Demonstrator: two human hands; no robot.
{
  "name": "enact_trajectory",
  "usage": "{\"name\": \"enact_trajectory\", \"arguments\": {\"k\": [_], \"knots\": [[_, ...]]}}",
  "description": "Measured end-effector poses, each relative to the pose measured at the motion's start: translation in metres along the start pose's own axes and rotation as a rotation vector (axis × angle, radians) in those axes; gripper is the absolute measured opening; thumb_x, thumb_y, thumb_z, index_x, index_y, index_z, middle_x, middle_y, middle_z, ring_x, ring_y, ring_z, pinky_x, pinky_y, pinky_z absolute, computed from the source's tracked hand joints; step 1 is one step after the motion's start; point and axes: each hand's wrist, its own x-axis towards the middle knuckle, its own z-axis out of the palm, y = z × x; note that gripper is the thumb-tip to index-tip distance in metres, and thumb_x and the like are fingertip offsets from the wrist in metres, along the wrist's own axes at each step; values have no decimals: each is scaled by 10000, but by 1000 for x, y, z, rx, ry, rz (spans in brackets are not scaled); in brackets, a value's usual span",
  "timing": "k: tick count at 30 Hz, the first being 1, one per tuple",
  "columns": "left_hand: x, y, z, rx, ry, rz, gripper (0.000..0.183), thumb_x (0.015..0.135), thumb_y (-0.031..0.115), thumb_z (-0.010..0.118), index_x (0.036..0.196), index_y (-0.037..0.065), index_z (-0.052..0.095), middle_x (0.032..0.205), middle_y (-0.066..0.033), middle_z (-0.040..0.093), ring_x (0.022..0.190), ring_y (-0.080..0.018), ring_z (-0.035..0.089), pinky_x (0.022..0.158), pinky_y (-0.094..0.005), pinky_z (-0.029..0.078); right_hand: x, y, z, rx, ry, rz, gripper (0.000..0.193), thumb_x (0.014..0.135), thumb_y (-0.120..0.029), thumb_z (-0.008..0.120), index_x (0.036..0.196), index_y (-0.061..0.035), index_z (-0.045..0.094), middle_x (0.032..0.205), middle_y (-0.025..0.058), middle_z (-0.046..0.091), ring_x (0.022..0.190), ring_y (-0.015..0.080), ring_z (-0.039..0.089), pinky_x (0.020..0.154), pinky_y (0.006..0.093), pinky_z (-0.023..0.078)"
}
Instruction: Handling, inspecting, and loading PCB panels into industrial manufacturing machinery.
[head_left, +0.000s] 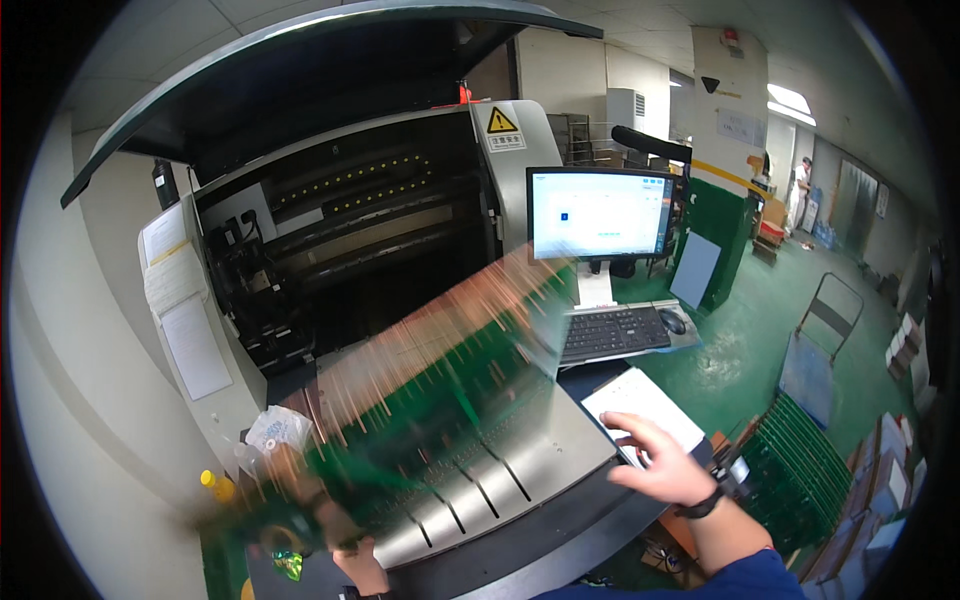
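A large green and copper circuit board panel (400,375), heavily smeared by motion, slants over the machine's metal front table (540,455). At its lower left end is my left hand (345,535). The fingers there are blurred, but they appear closed on the panel's edge. My right hand (655,462) holds nothing, its fingers curved and apart. It hovers over or rests by white paper sheets (660,400) to the right of the table; contact is hard to tell.
The machine (350,240) has its dark cover (300,75) raised. A monitor (600,215), keyboard (615,332) and mouse (672,320) stand right of it. A plastic bag (278,430) and yellow-capped bottle (218,486) sit left. Green racked boards (790,470) and a trolley (808,375) are at right.
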Motion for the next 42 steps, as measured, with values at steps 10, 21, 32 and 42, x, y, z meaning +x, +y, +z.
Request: {"name": "enact_trajectory", "arguments": {"k": [10,21,32,42], "knots": [[-45,20,-26,-276,25,-706,292,921,247,459,994,-8,580,1046,-117,603,939,-209,566,838,-335,435,-38,85,68,843,21,544,258,876,-89,534,1088,58,557,963,94,636,838,136,603,744,259,479],[-156,6,-123,1197,-37,-347,604,723,350,687,1165,-19,504,1211,-266,472,1187,-380,400,978,-442,331,65,121,98,867,79,570,248,892,-104,483,1060,67,550,951,116,631,835,175,610,755,284,485],[-180,27,-129,1337,-175,-626,893,707,461,675,1351,-13,278,1383,-374,90,1304,-507,40,1057,-500,151,183,246,211,978,322,827,276,841,-116,513,1094,-7,497,920,91,580,839,220,558,805,377,441],[-155,49,-115,1373,-252,-727,814,769,324,642,1379,2,210,1371,-387,93,1274,-538,87,1048,-501,187,168,262,267,-575,-117,170,442,760,-150,584,1159,32,531,1236,208,494,1183,362,418,1016,400,319]]}}
